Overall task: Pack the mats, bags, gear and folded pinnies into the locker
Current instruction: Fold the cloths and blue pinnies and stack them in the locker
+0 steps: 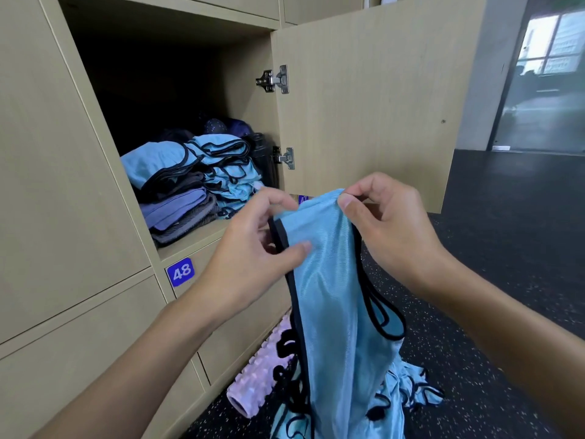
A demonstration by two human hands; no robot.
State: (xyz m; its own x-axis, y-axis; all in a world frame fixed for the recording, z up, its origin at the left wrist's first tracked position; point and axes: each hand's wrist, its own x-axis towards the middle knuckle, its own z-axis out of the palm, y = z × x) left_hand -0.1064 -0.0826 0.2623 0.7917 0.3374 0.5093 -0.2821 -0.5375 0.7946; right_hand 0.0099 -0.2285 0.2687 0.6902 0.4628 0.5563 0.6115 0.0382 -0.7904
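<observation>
A light blue pinny [332,296] with black trim hangs in front of me, held up by its top edge. My left hand [253,248] pinches its left edge and my right hand [389,223] pinches the top fold. The open locker [202,229] holds folded blue pinnies [221,166] stacked beside purple and grey folded mats [180,213], with dark bags and a black bottle-like item [262,153] behind. More blue pinnies [411,391] lie in a heap on the floor below. A lilac foam roller [256,375] lies on the floor against the lockers.
The locker door [373,106] stands open to the right, above my right hand. Below the open locker is a shut one with a blue label 48 [181,271]. Dark speckled floor [506,248] extends right toward a glass door [544,83].
</observation>
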